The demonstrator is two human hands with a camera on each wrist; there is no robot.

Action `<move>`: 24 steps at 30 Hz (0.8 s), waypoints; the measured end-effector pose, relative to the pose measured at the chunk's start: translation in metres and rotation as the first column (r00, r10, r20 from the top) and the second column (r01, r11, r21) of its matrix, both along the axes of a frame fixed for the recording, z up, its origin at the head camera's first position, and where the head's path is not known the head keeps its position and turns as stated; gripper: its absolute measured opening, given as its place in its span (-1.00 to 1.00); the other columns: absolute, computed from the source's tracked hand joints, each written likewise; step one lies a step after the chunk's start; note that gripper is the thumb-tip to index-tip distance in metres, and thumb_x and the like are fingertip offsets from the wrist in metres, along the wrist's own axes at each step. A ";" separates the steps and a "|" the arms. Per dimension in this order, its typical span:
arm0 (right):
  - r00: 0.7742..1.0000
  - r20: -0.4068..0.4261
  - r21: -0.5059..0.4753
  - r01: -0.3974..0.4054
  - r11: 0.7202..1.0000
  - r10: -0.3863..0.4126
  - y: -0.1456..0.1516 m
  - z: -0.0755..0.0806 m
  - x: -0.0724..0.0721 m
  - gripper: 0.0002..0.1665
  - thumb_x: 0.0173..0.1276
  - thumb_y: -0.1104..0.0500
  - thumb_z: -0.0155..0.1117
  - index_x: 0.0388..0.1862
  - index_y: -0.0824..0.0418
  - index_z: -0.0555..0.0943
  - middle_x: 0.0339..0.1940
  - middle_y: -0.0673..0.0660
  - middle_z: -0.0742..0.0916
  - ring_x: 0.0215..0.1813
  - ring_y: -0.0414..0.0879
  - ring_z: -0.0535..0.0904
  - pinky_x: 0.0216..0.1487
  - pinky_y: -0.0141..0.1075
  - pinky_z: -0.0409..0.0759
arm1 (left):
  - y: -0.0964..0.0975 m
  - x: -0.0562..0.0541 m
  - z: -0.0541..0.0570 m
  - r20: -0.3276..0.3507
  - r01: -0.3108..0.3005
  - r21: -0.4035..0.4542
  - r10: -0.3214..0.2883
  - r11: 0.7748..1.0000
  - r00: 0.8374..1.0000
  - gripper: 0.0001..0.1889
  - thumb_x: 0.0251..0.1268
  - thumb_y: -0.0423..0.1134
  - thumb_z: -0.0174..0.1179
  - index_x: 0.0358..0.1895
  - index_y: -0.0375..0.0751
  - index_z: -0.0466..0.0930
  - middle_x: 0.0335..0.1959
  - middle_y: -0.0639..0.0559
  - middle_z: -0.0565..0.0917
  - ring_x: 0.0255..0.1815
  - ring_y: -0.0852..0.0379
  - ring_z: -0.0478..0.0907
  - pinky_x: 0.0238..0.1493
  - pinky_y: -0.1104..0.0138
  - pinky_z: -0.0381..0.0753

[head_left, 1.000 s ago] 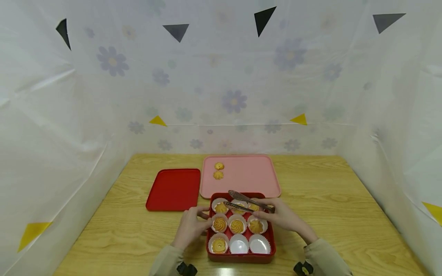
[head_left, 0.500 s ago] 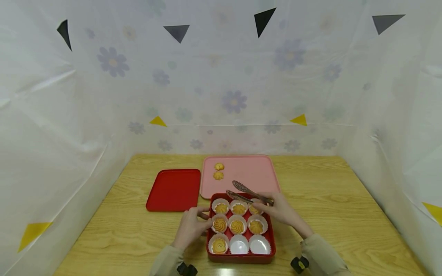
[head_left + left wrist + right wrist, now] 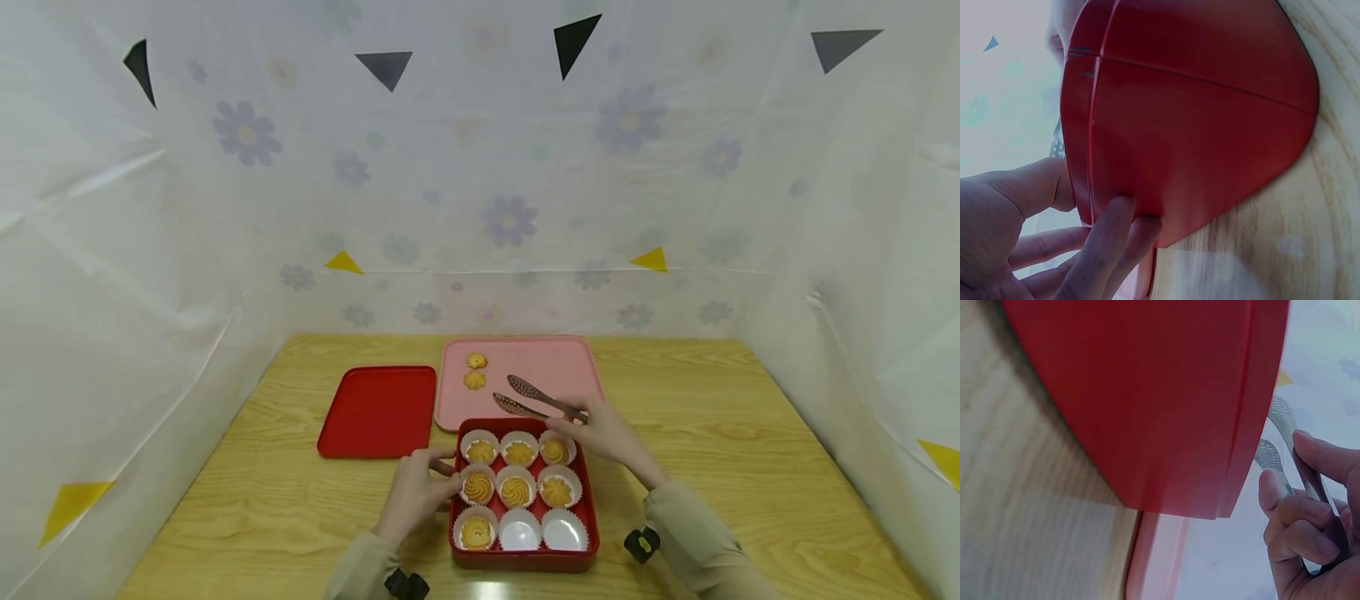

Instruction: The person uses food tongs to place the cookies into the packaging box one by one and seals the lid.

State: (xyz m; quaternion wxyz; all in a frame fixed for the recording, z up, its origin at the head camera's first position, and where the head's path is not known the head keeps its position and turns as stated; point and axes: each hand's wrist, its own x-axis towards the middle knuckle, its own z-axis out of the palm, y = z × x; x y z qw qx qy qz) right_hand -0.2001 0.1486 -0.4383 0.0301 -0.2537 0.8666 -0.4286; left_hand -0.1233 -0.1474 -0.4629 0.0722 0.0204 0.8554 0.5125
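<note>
My right hand (image 3: 603, 427) holds metal serving tongs (image 3: 540, 393) just beyond the far right corner of the box. Their perforated tips are spread apart over the pink tray, with nothing between them. My left hand (image 3: 418, 490) grips the left wall of the red box (image 3: 525, 562), thumb at the rim and fingertips against the outer side (image 3: 1204, 137). White paper cups stand in three rows in the box. Several hold piped butter cookies (image 3: 515, 492); the near row has one cookie (image 3: 476, 533) at the left and two empty cups (image 3: 564, 532) beside it.
Behind the box lies the pink tray (image 3: 540, 358), with two cookies (image 3: 476, 371) near its left edge. A flat red tray (image 3: 378, 412) sits to its left, bare on top. White sheeting (image 3: 510, 167) walls the wooden table (image 3: 690, 400) at the back and sides.
The right hand and tongs have moved away from me, from over the box's far row to over the pink tray. The tong tips have spread a little wider. The left hand stays put.
</note>
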 end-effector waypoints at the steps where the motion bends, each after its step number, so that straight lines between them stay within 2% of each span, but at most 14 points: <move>1: 1.000 -0.008 0.008 -0.002 1.000 0.002 -0.001 0.001 -0.003 -0.86 0.42 0.12 0.33 -0.22 0.18 0.71 -0.53 0.08 0.58 -0.54 -0.25 0.27 -0.55 -0.45 0.27 | 0.000 0.000 0.000 0.002 -0.001 0.000 0.001 1.000 1.000 -0.53 0.20 -0.33 0.38 0.18 -0.44 0.60 -0.21 -0.27 0.75 -0.36 0.05 0.74 -0.48 0.24 0.79; 7: 0.999 -0.050 0.060 -0.016 0.998 0.019 -0.007 0.008 -0.018 -0.84 0.40 0.15 0.34 -0.37 0.20 0.67 -0.58 0.07 0.54 -0.55 -0.22 0.23 -0.53 -0.42 0.22 | 0.000 0.000 0.001 0.019 0.001 0.007 -0.001 1.000 1.000 -0.52 0.21 -0.33 0.38 0.19 -0.44 0.59 -0.20 -0.27 0.74 -0.35 0.05 0.74 -0.47 0.23 0.80; 12: 1.000 0.001 0.128 -0.015 0.992 0.015 -0.015 0.012 -0.035 -0.77 0.41 0.15 0.33 -0.38 0.29 0.66 -0.69 -0.02 0.37 -0.64 -0.26 0.11 -0.56 -0.42 0.14 | 0.000 0.000 0.002 0.020 -0.001 0.008 0.000 1.000 1.000 -0.52 0.21 -0.32 0.38 0.20 -0.43 0.59 -0.19 -0.27 0.74 -0.35 0.05 0.74 -0.47 0.22 0.80; 18: 0.997 0.068 0.244 0.019 0.970 -0.037 -0.028 0.018 -0.053 -0.69 0.40 0.08 0.34 -0.31 0.35 0.71 -0.73 -0.06 0.38 -0.64 -0.21 0.16 -0.55 -0.39 0.18 | 0.000 0.002 0.002 -0.013 0.015 0.022 -0.015 1.000 1.000 -0.51 0.16 -0.39 0.34 0.19 -0.49 0.58 -0.22 -0.30 0.76 -0.44 0.04 0.75 -0.49 0.23 0.79; 21: 0.993 0.097 0.291 0.034 0.956 -0.065 -0.035 0.021 -0.059 -0.61 0.39 0.04 0.36 -0.42 0.37 0.66 -0.74 -0.06 0.36 -0.64 -0.20 0.19 -0.54 -0.38 0.20 | 0.000 0.002 0.002 -0.017 0.017 0.022 -0.017 1.000 1.000 -0.50 0.16 -0.39 0.34 0.20 -0.49 0.57 -0.23 -0.31 0.77 -0.44 0.04 0.76 -0.48 0.23 0.79; 24: 0.990 0.126 0.308 0.024 0.951 -0.066 -0.041 0.024 -0.065 -0.61 0.38 0.03 0.36 -0.52 0.28 0.62 -0.75 -0.07 0.34 -0.65 -0.20 0.18 -0.56 -0.38 0.20 | 0.000 0.002 0.002 -0.015 0.017 0.020 -0.017 1.000 1.000 -0.51 0.16 -0.39 0.33 0.19 -0.49 0.57 -0.22 -0.31 0.76 -0.41 0.03 0.76 -0.48 0.24 0.79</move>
